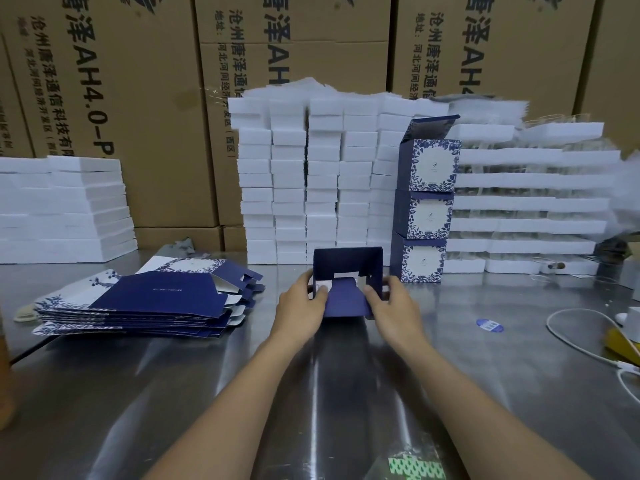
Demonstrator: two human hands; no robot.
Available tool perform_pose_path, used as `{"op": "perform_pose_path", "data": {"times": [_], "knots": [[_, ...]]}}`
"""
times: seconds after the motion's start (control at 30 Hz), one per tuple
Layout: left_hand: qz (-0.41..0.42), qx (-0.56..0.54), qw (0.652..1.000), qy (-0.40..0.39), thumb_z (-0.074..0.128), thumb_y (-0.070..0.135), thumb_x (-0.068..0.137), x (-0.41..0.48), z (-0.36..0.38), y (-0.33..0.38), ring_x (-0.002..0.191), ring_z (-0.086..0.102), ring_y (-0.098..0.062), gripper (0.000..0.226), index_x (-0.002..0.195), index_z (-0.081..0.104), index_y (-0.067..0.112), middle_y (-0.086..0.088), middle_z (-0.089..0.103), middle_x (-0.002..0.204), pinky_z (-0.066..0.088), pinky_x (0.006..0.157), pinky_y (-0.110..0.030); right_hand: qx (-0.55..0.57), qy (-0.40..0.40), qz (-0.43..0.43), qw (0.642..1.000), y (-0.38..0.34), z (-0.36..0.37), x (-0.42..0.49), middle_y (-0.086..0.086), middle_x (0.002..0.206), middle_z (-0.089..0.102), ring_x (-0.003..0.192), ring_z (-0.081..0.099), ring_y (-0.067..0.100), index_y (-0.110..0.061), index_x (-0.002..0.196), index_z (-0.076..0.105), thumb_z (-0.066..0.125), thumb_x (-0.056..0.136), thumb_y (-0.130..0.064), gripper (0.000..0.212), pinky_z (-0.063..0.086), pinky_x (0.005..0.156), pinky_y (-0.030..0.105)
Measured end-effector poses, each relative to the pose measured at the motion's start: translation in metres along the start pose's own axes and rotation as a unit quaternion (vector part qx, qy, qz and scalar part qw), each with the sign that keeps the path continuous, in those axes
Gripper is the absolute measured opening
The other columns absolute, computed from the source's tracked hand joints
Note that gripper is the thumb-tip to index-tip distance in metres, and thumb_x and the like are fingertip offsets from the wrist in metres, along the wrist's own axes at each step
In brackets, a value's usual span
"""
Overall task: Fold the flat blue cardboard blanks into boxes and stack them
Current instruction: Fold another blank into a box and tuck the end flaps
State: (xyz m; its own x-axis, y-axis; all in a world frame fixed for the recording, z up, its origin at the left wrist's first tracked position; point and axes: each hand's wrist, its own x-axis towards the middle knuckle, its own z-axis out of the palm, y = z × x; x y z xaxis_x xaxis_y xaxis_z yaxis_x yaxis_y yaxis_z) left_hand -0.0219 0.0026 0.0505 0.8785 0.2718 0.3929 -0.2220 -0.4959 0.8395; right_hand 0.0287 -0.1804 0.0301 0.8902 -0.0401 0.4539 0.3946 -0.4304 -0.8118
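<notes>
Well short of done. Already folded and stacked toward the back of the desk (173,393), right of centre: three finished boxes (427,216), one on top of another, the uppermost with its lid flap raised. Still to fold: a thick pile of flat blue blanks (145,299) lying on the left (too many edges to count).

In hand at mid-desk: one half-formed box (347,271), opened into a sleeve, open end toward the camera, bottom flaps partly turned in. Gripped from both sides, left hand (301,303) curled round the left wall, right hand (394,306) curled round the right, both thumbs pressing on the inner flaps. Probably mid-way through closing the bottom, with locking and stacking to follow.

Hidden behind the box walls: the fingertips. No telling yet about any locking of the flaps. Behind, stacks of white foam blocks (291,174) and brown cartons (121,98), cut off at the top. At the right edge, a white cable (571,327) and something yellow, too blurred to name.
</notes>
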Motion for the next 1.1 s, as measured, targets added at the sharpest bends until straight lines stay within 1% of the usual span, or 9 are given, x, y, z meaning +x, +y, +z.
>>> {"op": "perform_pose_path", "data": {"times": [0.17, 0.27, 0.47, 0.57, 0.7, 0.83, 0.97, 1.03, 1.1], "knots": [[-0.067, -0.104, 0.992, -0.023, 0.058, 0.041, 0.104, -0.002, 0.001, 0.003, 0.111, 0.069, -0.020, 0.035, 0.138, 0.059, 0.031, 0.005, 0.068, 0.126, 0.059, 0.098, -0.051, 0.063, -0.061, 0.067, 0.994, 0.005, 0.000, 0.004, -0.011, 0.095, 0.077, 0.091, 0.073, 0.011, -0.036, 0.105, 0.059, 0.070, 0.091, -0.043, 0.019, 0.060, 0.085, 0.040], [-0.078, -0.097, 0.992, -0.008, 0.057, 0.055, 0.102, -0.001, 0.001, 0.002, 0.108, 0.068, -0.023, 0.038, 0.130, 0.057, 0.031, 0.007, 0.066, 0.118, 0.059, 0.096, -0.053, 0.073, -0.078, 0.082, 0.991, 0.006, -0.002, 0.004, -0.012, 0.094, 0.076, 0.089, 0.073, 0.010, -0.034, 0.112, 0.061, 0.067, 0.088, -0.042, 0.027, 0.060, 0.083, 0.039], [-0.079, 0.028, 0.996, 0.029, 0.054, 0.081, 0.084, -0.006, 0.005, -0.002, 0.097, 0.067, -0.019, 0.059, 0.115, 0.055, 0.031, 0.004, 0.071, 0.107, 0.059, 0.087, -0.043, -0.003, -0.052, 0.086, 0.995, -0.004, -0.006, -0.005, -0.006, 0.097, 0.072, 0.095, 0.066, 0.020, -0.025, 0.098, 0.067, 0.050, 0.077, -0.085, 0.067, 0.052, 0.084, 0.040], [-0.092, 0.042, 0.994, 0.031, 0.051, 0.086, 0.080, -0.008, 0.007, 0.001, 0.094, 0.067, -0.021, 0.063, 0.110, 0.055, 0.031, 0.006, 0.068, 0.101, 0.062, 0.081, -0.047, -0.059, -0.048, 0.088, 0.993, -0.008, -0.006, -0.008, -0.006, 0.093, 0.070, 0.091, 0.064, 0.022, -0.023, 0.094, 0.067, 0.041, 0.073, -0.094, 0.078, 0.046, 0.074, 0.038], [-0.075, -0.010, 0.997, 0.013, 0.057, 0.072, 0.087, -0.008, 0.008, 0.000, 0.094, 0.066, -0.011, 0.051, 0.114, 0.058, 0.029, 0.006, 0.070, 0.108, 0.057, 0.083, -0.036, -0.037, -0.065, 0.060, 0.995, -0.007, -0.005, -0.012, -0.014, 0.094, 0.070, 0.090, 0.065, 0.010, -0.030, 0.095, 0.064, 0.050, 0.073, -0.092, 0.068, 0.048, 0.073, 0.032], [-0.058, -0.107, 0.993, -0.006, 0.070, 0.047, 0.096, -0.005, 0.010, -0.001, 0.097, 0.071, -0.007, 0.039, 0.129, 0.061, 0.028, 0.011, 0.073, 0.113, 0.056, 0.073, -0.022, -0.012, -0.081, 0.020, 0.996, -0.004, -0.001, -0.011, -0.017, 0.097, 0.072, 0.093, 0.068, 0.007, -0.033, 0.100, 0.061, 0.063, 0.086, -0.076, 0.045, 0.051, 0.075, 0.027], [-0.051, -0.137, 0.989, -0.005, 0.075, 0.032, 0.094, -0.002, 0.010, -0.001, 0.092, 0.071, -0.003, 0.031, 0.124, 0.066, 0.029, 0.014, 0.075, 0.106, 0.050, 0.060, -0.009, 0.001, -0.082, -0.018, 0.996, -0.002, 0.000, -0.007, -0.017, 0.105, 0.073, 0.099, 0.067, 0.007, -0.033, 0.117, 0.066, 0.061, 0.097, -0.060, 0.034, 0.047, 0.078, 0.025], [-0.058, -0.156, 0.986, -0.002, 0.075, 0.029, 0.093, 0.000, 0.009, -0.001, 0.096, 0.071, -0.006, 0.032, 0.124, 0.066, 0.028, 0.010, 0.075, 0.110, 0.050, 0.061, -0.009, -0.007, -0.083, -0.030, 0.996, -0.003, 0.000, -0.007, -0.015, 0.100, 0.073, 0.096, 0.067, 0.011, -0.033, 0.114, 0.068, 0.057, 0.102, -0.055, 0.027, 0.045, 0.074, 0.021], [-0.067, -0.189, 0.980, -0.001, 0.074, 0.032, 0.094, 0.002, 0.010, -0.002, 0.103, 0.071, -0.012, 0.036, 0.129, 0.065, 0.027, 0.006, 0.074, 0.118, 0.056, 0.076, -0.020, -0.013, -0.082, -0.033, 0.996, -0.003, 0.001, -0.007, -0.015, 0.091, 0.072, 0.088, 0.065, 0.009, -0.036, 0.099, 0.067, 0.055, 0.104, -0.054, 0.021, 0.042, 0.069, 0.017]]}}
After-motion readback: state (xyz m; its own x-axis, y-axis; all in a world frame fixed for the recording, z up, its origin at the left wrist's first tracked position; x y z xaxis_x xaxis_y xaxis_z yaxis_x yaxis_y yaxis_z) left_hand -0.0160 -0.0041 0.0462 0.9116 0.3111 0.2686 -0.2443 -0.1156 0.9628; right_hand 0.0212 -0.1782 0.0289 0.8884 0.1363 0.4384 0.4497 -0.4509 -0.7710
